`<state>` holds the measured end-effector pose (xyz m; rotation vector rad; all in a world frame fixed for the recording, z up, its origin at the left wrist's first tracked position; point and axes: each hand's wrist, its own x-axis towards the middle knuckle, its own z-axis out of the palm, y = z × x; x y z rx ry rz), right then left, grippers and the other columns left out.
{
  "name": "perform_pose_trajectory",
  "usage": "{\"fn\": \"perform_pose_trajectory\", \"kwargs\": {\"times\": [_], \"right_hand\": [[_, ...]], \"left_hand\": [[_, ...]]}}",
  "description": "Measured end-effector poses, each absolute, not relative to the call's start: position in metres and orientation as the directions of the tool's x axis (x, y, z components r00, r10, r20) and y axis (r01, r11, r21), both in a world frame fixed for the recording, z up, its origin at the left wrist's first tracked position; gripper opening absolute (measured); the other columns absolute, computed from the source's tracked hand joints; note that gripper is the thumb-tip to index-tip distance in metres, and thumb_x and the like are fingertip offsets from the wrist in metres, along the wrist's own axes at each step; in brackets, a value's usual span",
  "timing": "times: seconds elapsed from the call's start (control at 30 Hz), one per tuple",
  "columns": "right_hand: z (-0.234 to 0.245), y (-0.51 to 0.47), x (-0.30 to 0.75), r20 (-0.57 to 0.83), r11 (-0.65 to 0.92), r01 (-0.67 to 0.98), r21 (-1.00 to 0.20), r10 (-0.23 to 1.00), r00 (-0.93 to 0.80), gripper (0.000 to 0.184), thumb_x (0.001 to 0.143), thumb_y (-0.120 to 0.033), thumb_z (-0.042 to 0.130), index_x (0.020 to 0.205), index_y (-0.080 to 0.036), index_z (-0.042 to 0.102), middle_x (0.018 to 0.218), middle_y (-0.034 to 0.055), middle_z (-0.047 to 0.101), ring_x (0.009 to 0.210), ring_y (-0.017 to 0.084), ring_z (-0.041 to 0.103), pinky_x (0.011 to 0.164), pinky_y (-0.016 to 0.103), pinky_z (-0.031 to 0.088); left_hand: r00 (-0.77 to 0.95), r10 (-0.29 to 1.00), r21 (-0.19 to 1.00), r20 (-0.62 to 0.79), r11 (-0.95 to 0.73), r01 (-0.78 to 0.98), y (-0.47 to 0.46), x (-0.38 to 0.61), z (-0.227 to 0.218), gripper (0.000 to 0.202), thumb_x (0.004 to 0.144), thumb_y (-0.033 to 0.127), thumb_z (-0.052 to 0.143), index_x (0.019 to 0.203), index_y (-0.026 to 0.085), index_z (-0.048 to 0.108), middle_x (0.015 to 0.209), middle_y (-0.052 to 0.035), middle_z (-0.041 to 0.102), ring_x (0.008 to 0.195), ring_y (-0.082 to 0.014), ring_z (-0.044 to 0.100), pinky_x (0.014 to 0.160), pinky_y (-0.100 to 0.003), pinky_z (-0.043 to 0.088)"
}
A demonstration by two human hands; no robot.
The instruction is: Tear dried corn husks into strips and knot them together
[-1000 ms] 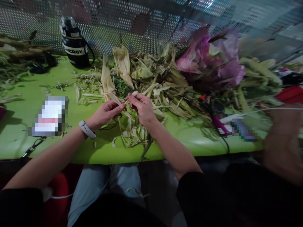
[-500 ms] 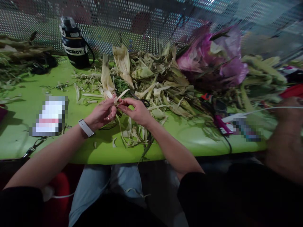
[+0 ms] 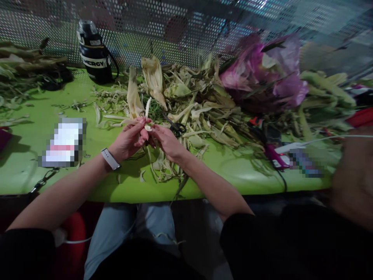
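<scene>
Both hands point(image 3: 129, 140) together, pinching a pale strip point(image 3: 148, 109), black scissors point(image 3: 175, 126) near, green table point(image 3: 230, 167)

Part of the pale strip point(image 3: 148, 108) was hidden in the fingers of the left hand point(image 3: 128, 140), and whether the small pale piece point(image 3: 148, 128) below belonged to it could not be told. The fingertips of the right hand point(image 3: 167, 142) were too bunched to show their grip. The blades of the scissors point(image 3: 182, 128) were too dim to make out. Coarse blocks masked the lit phone point(image 3: 63, 144) and the darker phone point(image 3: 307, 161). The start of the lettering on the black bottle point(image 3: 100, 73) curved out of sight. A co-worker's forearm point(image 3: 354, 171) was blurred and cut by the right edge, a husk pile point(image 3: 32, 62) by the left.
</scene>
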<state>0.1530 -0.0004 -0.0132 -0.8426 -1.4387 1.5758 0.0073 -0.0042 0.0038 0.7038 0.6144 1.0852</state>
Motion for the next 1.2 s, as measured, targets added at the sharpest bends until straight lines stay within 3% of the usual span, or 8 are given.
{"fn": "perform_pose_trajectory", "kwargs": {"times": [0.13,0.23,0.43,0.57,0.8,0.9,1.0,1.2], "right_hand": [[-0.009,0.005,0.160,0.025,-0.016,-0.102,-0.995,0.919,-0.392,0.036,0.079,-0.055,0.065,0.084,-0.020,0.059,0.074,-0.0010,0.056,0.060,0.011,0.047,0.054,0.025,0.042],[-0.004,0.005,0.164,0.046,0.019,-0.069,-0.997,0.909,-0.414,0.033,0.082,-0.052,0.061,0.087,-0.020,0.060,0.081,0.0007,0.060,0.063,0.011,0.050,0.055,0.025,0.043],[-0.009,0.007,0.169,0.250,0.346,0.164,-0.924,0.869,-0.426,0.039,0.089,-0.058,0.054,0.089,-0.019,0.058,0.069,-0.0023,0.054,0.058,0.010,0.047,0.057,0.025,0.040],[-0.015,0.009,0.165,0.325,0.425,0.207,-0.881,0.862,-0.389,0.045,0.090,-0.063,0.047,0.084,-0.019,0.057,0.067,-0.0013,0.052,0.061,0.012,0.049,0.059,0.025,0.041],[-0.017,0.005,0.157,0.267,0.281,-0.018,-0.959,0.887,-0.377,0.041,0.088,-0.060,0.054,0.081,-0.020,0.057,0.067,-0.0023,0.055,0.054,0.009,0.047,0.052,0.024,0.042],[-0.014,0.009,0.163,0.286,0.270,-0.098,-0.958,0.871,-0.400,0.038,0.085,-0.058,0.061,0.086,-0.020,0.058,0.071,-0.0023,0.058,0.062,0.010,0.055,0.062,0.026,0.049],[-0.013,0.016,0.168,0.312,0.312,-0.062,-0.948,0.874,-0.373,0.039,0.077,-0.057,0.070,0.089,-0.021,0.060,0.076,-0.0021,0.061,0.070,0.011,0.059,0.071,0.028,0.053],[-0.016,0.017,0.167,0.243,0.236,-0.056,-0.970,0.938,-0.249,0.034,0.075,-0.052,0.072,0.085,-0.020,0.063,0.073,-0.0016,0.064,0.069,0.012,0.061,0.071,0.029,0.056]], "left_hand": [[0.415,0.889,0.738,-0.193,0.410,-0.535,-0.001,0.003,0.005,0.023,0.092,0.036,0.058,0.091,0.014,0.066,0.051,0.0012,0.061,0.039,-0.0076,0.053,0.035,-0.015,0.038],[0.384,0.891,0.715,-0.241,0.431,-0.551,-0.002,0.002,0.009,0.011,0.091,0.021,0.060,0.089,0.011,0.064,0.059,0.0001,0.065,0.046,-0.0060,0.059,0.039,-0.012,0.042],[0.288,0.918,0.717,-0.271,0.393,-0.576,-0.008,0.006,0.011,0.006,0.089,0.009,0.059,0.086,0.011,0.064,0.058,-0.0001,0.063,0.043,-0.0039,0.055,0.040,-0.010,0.042],[0.276,0.938,0.706,-0.208,0.339,-0.622,-0.008,0.008,0.007,0.007,0.088,0.009,0.059,0.085,0.012,0.064,0.056,0.0014,0.060,0.042,-0.0033,0.052,0.040,-0.010,0.039],[0.301,0.954,0.790,0.003,0.182,-0.585,-0.005,0.008,0.000,0.007,0.082,0.020,0.070,0.085,0.014,0.067,0.055,0.0024,0.060,0.043,-0.0051,0.052,0.042,-0.014,0.041],[0.311,0.950,0.791,-0.007,0.195,-0.580,-0.003,0.004,0.001,0.011,0.082,0.023,0.070,0.087,0.014,0.067,0.057,0.0023,0.059,0.046,-0.0054,0.053,0.044,-0.015,0.043],[0.265,0.964,0.809,-0.026,0.176,-0.561,0.000,0.000,0.002,0.021,0.081,0.028,0.071,0.098,0.016,0.068,0.060,0.0026,0.060,0.051,-0.0062,0.056,0.047,-0.016,0.045],[0.164,0.984,0.801,-0.068,0.152,-0.579,0.003,-0.001,0.004,0.030,0.077,0.029,0.074,0.105,0.021,0.066,0.072,-0.0001,0.067,0.060,-0.0112,0.062,0.052,-0.022,0.048]]}}
